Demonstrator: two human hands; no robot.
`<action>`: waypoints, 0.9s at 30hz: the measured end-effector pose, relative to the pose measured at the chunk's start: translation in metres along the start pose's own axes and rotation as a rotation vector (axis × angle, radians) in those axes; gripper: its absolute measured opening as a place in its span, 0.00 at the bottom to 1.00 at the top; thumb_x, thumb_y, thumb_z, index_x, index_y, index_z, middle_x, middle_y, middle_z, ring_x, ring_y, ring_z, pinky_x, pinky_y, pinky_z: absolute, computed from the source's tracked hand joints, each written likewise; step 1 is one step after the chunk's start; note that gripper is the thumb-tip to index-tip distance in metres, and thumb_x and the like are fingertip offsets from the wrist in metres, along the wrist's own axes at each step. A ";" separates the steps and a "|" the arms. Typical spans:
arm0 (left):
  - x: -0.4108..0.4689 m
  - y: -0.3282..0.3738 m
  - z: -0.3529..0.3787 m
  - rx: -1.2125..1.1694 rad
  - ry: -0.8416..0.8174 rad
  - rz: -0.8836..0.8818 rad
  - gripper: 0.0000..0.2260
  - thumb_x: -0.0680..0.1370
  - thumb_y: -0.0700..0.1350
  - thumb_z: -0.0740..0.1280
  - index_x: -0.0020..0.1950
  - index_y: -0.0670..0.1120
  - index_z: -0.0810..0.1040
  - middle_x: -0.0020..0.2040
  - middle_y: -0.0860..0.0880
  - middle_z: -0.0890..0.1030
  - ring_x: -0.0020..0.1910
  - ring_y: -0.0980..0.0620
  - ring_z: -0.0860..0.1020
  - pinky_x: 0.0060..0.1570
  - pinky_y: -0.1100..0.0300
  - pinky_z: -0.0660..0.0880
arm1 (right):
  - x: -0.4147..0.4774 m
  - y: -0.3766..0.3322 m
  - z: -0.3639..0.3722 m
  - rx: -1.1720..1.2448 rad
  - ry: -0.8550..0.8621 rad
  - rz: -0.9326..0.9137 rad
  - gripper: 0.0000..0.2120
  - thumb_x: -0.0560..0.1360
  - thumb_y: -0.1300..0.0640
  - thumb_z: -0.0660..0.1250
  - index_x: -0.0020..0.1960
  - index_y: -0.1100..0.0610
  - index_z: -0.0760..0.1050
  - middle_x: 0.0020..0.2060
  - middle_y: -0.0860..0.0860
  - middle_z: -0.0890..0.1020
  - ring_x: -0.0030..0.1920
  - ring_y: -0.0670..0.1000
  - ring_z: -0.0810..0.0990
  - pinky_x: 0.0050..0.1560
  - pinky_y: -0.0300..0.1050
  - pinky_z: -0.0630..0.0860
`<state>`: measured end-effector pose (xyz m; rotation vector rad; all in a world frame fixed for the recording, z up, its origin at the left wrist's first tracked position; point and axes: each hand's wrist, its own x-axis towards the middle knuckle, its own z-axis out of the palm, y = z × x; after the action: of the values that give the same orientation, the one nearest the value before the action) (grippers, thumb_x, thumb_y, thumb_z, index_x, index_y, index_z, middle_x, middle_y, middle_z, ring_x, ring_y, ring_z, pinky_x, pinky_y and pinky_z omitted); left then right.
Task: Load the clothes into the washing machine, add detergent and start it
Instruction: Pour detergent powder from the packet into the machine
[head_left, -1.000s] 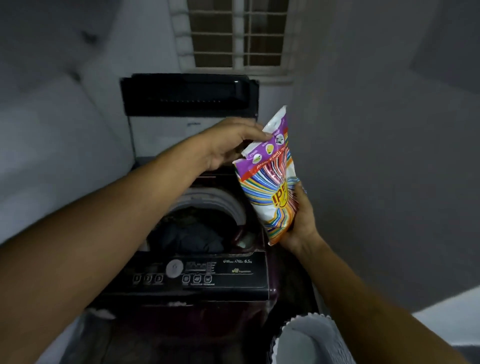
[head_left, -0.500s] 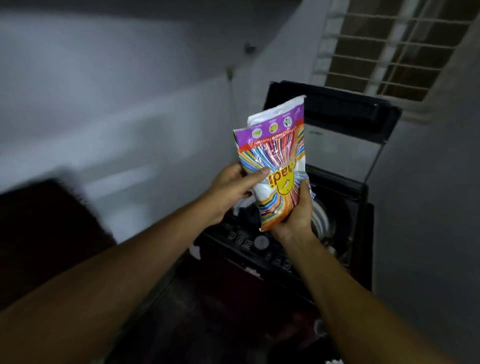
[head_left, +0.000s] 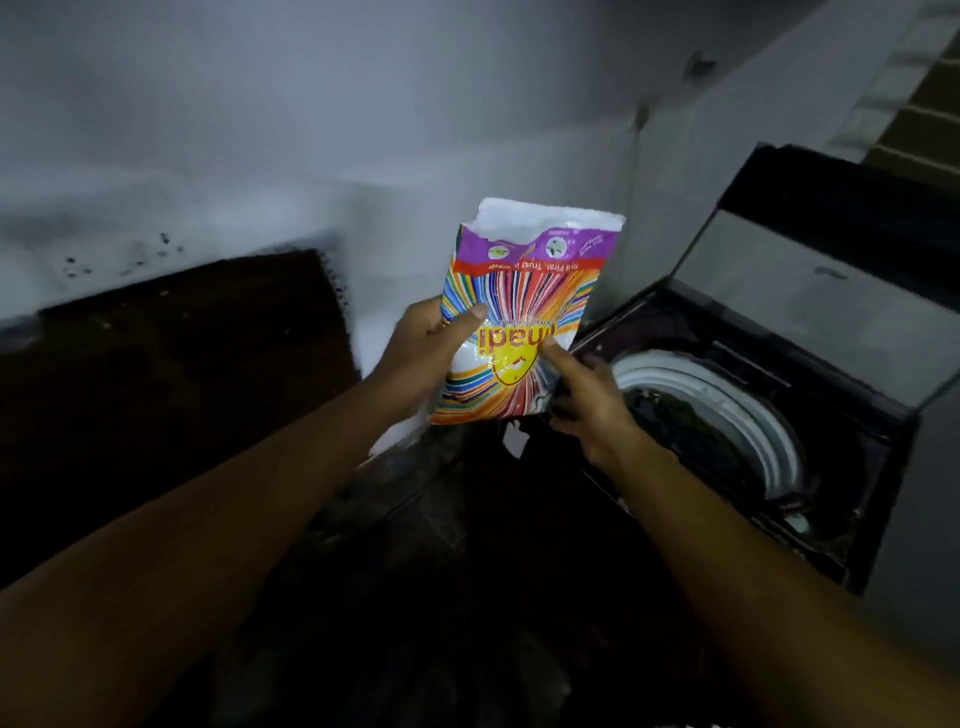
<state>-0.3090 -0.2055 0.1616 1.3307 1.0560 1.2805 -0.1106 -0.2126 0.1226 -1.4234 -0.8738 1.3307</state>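
Head view: detergent packet held up in both hands, left of the open washing machine.

The striped, many-coloured packet stands upright in the air with its print upside down and its white top edge open, in front of the pale wall. The left hand grips its left edge, thumb laid across the front, the fingers wrapped out of sight behind it. The right hand pinches the lower right corner, one of its fingers pressed on the print. Just right of the hands is the machine, its lid raised and tilted back; dark clothes lie inside the white drum rim. A dark panel stands against the wall at far left, and a window shows at upper right.
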 end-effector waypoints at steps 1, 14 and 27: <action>-0.002 -0.002 -0.013 0.050 -0.012 0.002 0.11 0.83 0.45 0.66 0.63 0.42 0.82 0.54 0.48 0.87 0.53 0.49 0.85 0.53 0.56 0.81 | 0.003 -0.004 0.006 -0.037 -0.020 -0.061 0.34 0.69 0.36 0.76 0.69 0.49 0.70 0.60 0.50 0.82 0.56 0.51 0.83 0.52 0.53 0.80; -0.014 -0.079 -0.093 -0.060 0.283 -0.172 0.14 0.84 0.41 0.62 0.65 0.33 0.76 0.59 0.38 0.83 0.55 0.44 0.84 0.54 0.54 0.82 | 0.083 0.017 0.097 -0.252 -0.457 -0.103 0.09 0.83 0.54 0.65 0.49 0.51 0.83 0.45 0.49 0.88 0.45 0.49 0.86 0.52 0.49 0.80; -0.010 -0.276 -0.168 -0.066 0.572 -0.379 0.11 0.86 0.42 0.59 0.57 0.40 0.79 0.46 0.52 0.87 0.46 0.54 0.85 0.45 0.61 0.80 | 0.198 0.179 0.191 -0.420 -0.648 -0.070 0.13 0.84 0.53 0.63 0.45 0.55 0.82 0.34 0.43 0.85 0.35 0.40 0.82 0.42 0.43 0.77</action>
<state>-0.4668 -0.1613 -0.1167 0.6688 1.5548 1.4142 -0.2888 -0.0421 -0.0947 -1.2491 -1.6932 1.6492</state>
